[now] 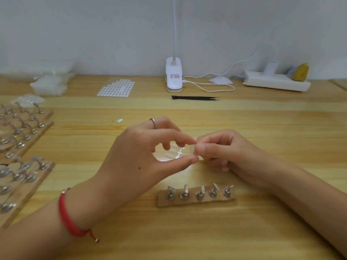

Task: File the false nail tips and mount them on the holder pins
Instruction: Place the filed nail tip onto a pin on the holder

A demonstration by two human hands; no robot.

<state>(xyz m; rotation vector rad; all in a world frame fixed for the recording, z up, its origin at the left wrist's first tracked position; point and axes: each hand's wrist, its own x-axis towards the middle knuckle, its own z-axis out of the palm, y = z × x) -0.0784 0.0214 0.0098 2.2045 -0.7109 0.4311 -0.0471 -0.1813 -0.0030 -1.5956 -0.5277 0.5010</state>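
Observation:
Both hands meet over the middle of the wooden table. My left hand (150,152) and my right hand (217,149) pinch a small clear false nail tip (193,150) between thumbs and forefingers. Under the left fingers lies a strip of clear nail tips (177,153) joined on a sprue. Nearer to me a small wooden holder strip (196,200) carries several metal pins (200,194), each bare at the top as far as I can tell.
More holder strips (20,145) with pins lie at the left edge. A sheet of white adhesive tabs (117,88), bags of nail tips (48,84), a clip lamp (173,76) with cable, a black file (195,98) and a white power strip (276,82) line the back.

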